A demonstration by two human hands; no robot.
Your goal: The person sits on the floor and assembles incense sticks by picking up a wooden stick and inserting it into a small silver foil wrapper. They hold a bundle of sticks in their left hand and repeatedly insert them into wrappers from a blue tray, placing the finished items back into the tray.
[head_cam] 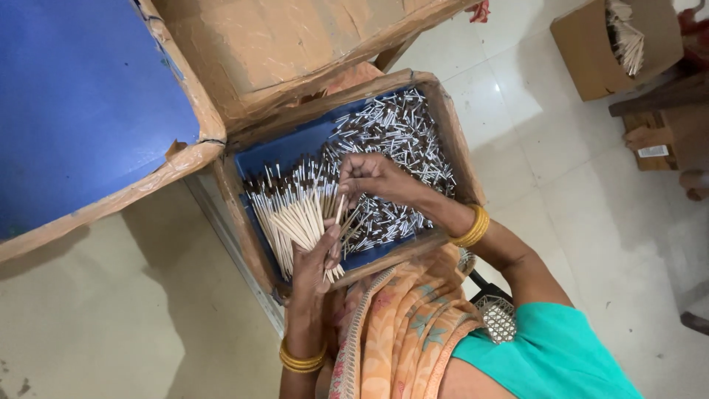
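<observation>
Head view shows the left hand (316,260) gripping a fanned bundle of sticks (292,214), the right hand (369,176) pinching one more, while many loose sticks (399,133) remain unsorted at the cardboard tray's (450,125) far end.

The tray (251,159) lies at centre, with a fanned bundle of sticks (292,210) at its 8 o'clock end and a loose heap of brushes (402,129) at 2 o'clock. A carton (598,55) stands far off at 2 o'clock, and a large board (81,103) lies at 10 o'clock.
</observation>
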